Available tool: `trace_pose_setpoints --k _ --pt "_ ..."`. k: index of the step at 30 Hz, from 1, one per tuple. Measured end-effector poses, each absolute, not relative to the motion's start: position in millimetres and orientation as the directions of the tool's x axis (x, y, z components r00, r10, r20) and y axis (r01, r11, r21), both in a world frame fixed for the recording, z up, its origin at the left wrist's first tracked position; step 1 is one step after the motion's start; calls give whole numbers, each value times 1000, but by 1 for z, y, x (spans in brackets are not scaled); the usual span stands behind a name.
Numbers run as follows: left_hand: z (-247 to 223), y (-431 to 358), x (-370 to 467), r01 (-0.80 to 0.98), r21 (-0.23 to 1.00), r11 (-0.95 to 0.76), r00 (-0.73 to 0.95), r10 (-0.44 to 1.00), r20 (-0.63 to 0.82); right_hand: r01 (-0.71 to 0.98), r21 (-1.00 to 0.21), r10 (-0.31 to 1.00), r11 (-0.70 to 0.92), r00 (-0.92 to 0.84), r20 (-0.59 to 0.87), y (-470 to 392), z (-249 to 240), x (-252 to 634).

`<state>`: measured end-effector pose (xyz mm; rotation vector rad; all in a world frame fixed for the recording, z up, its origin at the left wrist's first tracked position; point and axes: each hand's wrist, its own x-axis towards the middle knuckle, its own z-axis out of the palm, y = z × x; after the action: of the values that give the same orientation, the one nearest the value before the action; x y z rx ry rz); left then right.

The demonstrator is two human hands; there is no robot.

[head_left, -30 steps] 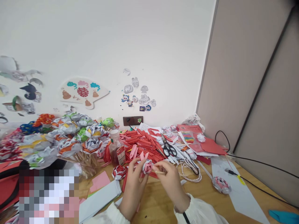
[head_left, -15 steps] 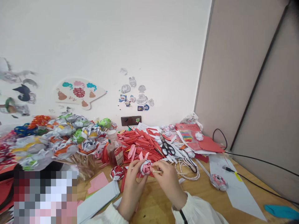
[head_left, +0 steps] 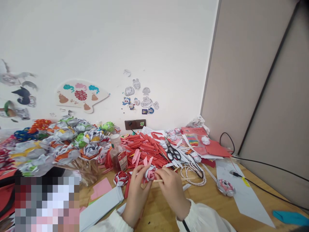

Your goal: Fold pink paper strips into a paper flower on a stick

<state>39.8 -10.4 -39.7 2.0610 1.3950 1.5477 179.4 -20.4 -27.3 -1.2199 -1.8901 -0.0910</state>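
Between the fingers of my left hand (head_left: 140, 183) is a pink and white folded-paper flower (head_left: 150, 173), with pink strips standing up behind it. My right hand (head_left: 170, 185) is closed around a thin pale wooden stick (head_left: 158, 181), which pokes out on both sides of it. Its fingertips touch the flower's right edge; the exact contact is hidden. A red and white paper flower (head_left: 121, 178) lies left of my left hand. Just beyond both hands is a heap of folded red paper strips (head_left: 149, 146).
Black-handled scissors (head_left: 173, 153) lie on the strips. A plastic bottle (head_left: 116, 151) stands left of the heap. Pearl beads (head_left: 202, 182) and another paper flower (head_left: 226, 187) are on the right. Many flowers on sticks (head_left: 65, 135) crowd the left. A cable (head_left: 265, 190) crosses the right side.
My right hand has shifted slightly left and lower, and the stick now lies flatter, with its far end showing to the right. My left hand keeps the flower in nearly the same place.
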Motion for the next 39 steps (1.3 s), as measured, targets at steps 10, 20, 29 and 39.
trace_pose_setpoints --k 10,20,29,39 --pt "-36 -11 40 534 660 -528 2 781 624 773 -305 658 556 -186 730 -25 -25 183" --pt "-36 -11 40 489 653 -578 96 780 618 715 -363 700 597 -244 671 -22 -21 189" --pt "-38 -8 40 429 692 -581 150 801 579 771 -232 672 593 -315 671 -20 -18 194" --pt "-35 -10 40 444 718 -535 59 818 573 722 -328 682 609 -265 682 -23 -19 190"
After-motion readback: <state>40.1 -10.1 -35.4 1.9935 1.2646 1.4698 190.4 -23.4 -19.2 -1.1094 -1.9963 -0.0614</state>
